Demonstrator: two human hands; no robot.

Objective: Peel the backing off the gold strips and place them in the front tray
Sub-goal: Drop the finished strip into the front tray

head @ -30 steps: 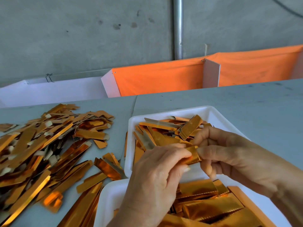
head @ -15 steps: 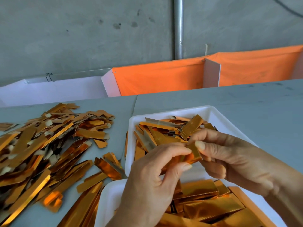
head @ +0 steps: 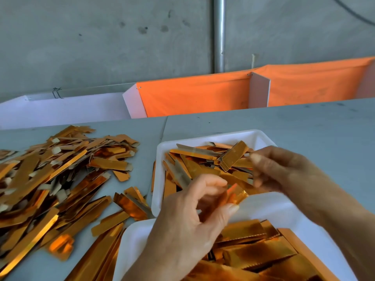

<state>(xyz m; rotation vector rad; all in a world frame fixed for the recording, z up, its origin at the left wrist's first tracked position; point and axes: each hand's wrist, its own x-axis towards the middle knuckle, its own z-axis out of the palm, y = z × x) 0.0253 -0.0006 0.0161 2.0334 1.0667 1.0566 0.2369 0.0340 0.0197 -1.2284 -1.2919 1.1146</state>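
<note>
On the left of the desk point(head: 304, 126) a loose heap of gold strips point(head: 50, 179) is spread, some reaching the edge of the near tray point(head: 132, 240); a careless sweep of a wrist could push these under or into the trays and mix unpeeled pieces with finished ones. Further right, a small gold strip point(head: 236, 194) is pinched between the thumb and fingertips of the left hand point(head: 182, 230), so the left grip is closed on it, above the gap between the near tray and the front tray point(head: 160, 159). The strip looks thin and creased, and it is judged that too hard a pinch or a crooked pull could tear the foil or leave part of the backing stuck. Should it be let go here, it could fall into the near tray, which holds wider gold pieces, and not into the front tray with its narrow strips. On the far right, the right hand point(head: 284, 173) is blurred over the front tray with fingers curled; whether a peeled backing is held in that grip cannot be told, and any sticky piece may cling to the fingers.
</note>
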